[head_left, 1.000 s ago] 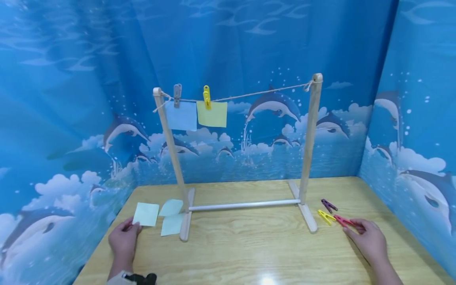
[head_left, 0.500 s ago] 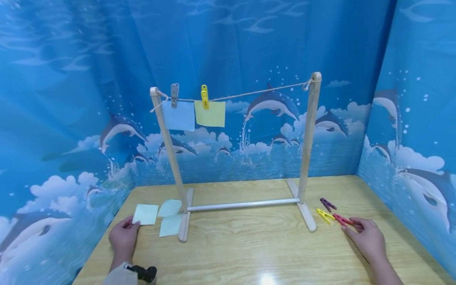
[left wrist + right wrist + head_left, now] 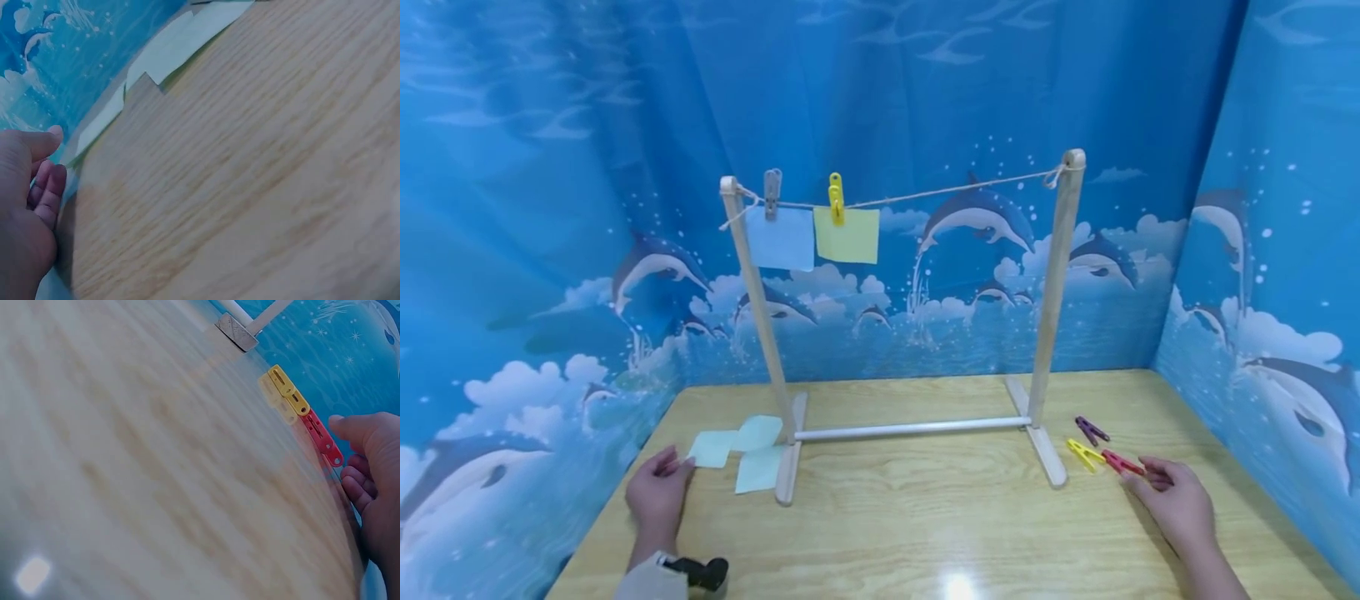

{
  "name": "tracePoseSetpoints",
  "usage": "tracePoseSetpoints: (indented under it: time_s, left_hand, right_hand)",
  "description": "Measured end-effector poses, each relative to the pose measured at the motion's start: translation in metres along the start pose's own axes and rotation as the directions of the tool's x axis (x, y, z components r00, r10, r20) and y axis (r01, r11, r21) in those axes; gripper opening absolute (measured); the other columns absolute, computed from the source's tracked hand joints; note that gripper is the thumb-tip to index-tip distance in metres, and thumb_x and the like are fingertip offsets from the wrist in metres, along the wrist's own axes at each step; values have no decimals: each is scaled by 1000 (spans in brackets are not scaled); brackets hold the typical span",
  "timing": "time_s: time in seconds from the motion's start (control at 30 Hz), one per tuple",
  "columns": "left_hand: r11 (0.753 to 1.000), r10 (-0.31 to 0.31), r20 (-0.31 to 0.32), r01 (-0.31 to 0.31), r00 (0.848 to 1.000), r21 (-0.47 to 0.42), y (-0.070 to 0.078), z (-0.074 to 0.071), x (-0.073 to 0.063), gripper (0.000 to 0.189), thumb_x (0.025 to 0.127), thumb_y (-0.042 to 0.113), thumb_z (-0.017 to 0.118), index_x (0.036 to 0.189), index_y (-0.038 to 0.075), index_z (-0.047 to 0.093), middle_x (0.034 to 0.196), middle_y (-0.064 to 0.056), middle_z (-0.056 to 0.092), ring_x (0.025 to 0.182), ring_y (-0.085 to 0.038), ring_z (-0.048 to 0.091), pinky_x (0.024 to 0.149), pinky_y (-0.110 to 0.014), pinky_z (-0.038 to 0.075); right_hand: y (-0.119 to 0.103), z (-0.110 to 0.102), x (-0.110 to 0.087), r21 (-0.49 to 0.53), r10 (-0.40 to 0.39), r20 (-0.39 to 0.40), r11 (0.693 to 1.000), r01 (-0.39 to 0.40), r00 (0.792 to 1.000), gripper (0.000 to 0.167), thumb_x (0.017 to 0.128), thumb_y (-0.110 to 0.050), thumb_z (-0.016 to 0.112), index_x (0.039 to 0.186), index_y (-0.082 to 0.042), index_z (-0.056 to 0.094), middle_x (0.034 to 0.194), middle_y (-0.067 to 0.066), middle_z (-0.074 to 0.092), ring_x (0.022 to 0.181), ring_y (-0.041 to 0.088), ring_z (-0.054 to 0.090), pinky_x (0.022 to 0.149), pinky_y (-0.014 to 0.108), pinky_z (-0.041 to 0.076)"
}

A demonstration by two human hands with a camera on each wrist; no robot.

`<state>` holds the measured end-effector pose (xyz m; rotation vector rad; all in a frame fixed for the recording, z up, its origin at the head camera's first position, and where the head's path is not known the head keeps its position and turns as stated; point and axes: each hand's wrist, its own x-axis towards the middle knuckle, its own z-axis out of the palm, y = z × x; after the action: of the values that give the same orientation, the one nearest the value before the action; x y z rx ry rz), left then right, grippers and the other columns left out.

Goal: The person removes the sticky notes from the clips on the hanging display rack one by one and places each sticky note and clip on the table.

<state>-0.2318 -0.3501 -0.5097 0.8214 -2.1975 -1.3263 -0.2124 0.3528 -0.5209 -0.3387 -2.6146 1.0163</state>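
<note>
My left hand [image 3: 658, 497] rests on the table at the left, thumb and fingers slightly parted, fingertips right at the edge of a pale green sticky note [image 3: 711, 448]. Two more pale notes [image 3: 757, 433] lie beside it near the stand's left foot. In the left wrist view, nothing shows between the thumb and fingers of this hand [image 3: 28, 206]. My right hand [image 3: 1172, 500] rests at the right with loosely bent fingers, close beside a red clothespin [image 3: 1122, 462]. A yellow clothespin [image 3: 1086, 456] and a purple clothespin [image 3: 1092, 431] lie just beyond.
A wooden stand [image 3: 1052, 292] with a string [image 3: 955, 192] rises mid-table. A grey clothespin [image 3: 772, 194] holds a blue note [image 3: 781, 240] on the string; another yellow clothespin [image 3: 836, 200] holds a yellow note [image 3: 847, 237]. A white bar [image 3: 910, 430] joins the feet. Dolphin-print curtains surround the table.
The pale green note by my left hand has shifted slightly right, towards the other two, and its left edge has slipped away from my thumb. My right hand has hardly moved.
</note>
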Motion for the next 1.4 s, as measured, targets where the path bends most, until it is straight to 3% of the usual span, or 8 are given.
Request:
tracePoseSetpoints:
  time_s: [0.1,0.2,0.3,0.53,0.73,0.87,1.17,1.4]
  left_hand:
    - [999,2,18,-1,1000,-42,5,-4,-2,50,89,18,72,134,3,56,128,-20,59,95,-11,60,78,-16,49]
    - [997,18,42,-15,999,-78,13,-9,-5,52,88,21,75,133,4,57,128,-18,59,88,-1,55,70,-6,45]
    - [994,6,83,4,997,-110,24,-13,-8,56,86,27,76,135,6,56,128,-16,59,92,-3,54,69,-5,46]
    - [979,-14,136,41,991,-199,48,-17,-18,60,83,30,80,135,11,57,121,-2,61,96,-4,54,73,-8,48]
    - [959,38,125,-1,991,-282,64,-13,-37,53,83,22,80,130,7,60,106,9,65,94,-2,56,75,-9,50]
    - [939,93,123,-46,988,-341,70,-9,-49,49,83,16,80,126,2,62,94,20,66,90,2,60,74,-9,51]
    - [857,171,117,-89,978,-507,84,-2,-65,41,80,3,80,118,-6,65,93,10,72,86,-2,68,72,-14,54]
    - [848,223,189,-95,956,-521,103,0,-75,43,81,3,79,121,-6,64,100,7,73,93,-6,68,76,-16,55]
  right_hand:
    - [-5,-3,-2,46,24,-21,999,-24,999,53,89,-33,72,121,8,60,107,25,60,75,-2,52,58,11,43]
    - [-10,-2,-4,87,19,-41,996,-15,999,54,89,-34,73,122,6,60,111,25,59,73,-12,46,58,8,43]
    - [-16,-1,-5,141,2,-46,990,4,999,55,88,-35,74,123,5,60,116,26,58,73,-19,42,59,6,44]
    - [-36,1,-2,197,-63,-61,978,74,996,53,88,-34,74,124,3,61,118,13,57,80,-17,47,66,3,44]
    - [-57,-5,-5,299,-182,-98,932,203,978,40,87,-15,76,117,7,62,101,-15,58,82,-13,55,69,6,49]
    - [-72,-10,-10,364,-192,-86,907,210,978,38,87,-12,75,116,9,62,98,-26,56,84,-10,57,68,9,52]
    - [-102,-19,-15,426,-294,-21,862,274,956,36,92,-10,69,122,5,59,108,-20,57,93,-4,59,73,11,52]
    - [-123,-21,-19,421,-430,-41,811,406,902,36,90,-1,69,123,8,58,114,-11,55,97,-2,59,83,9,49]
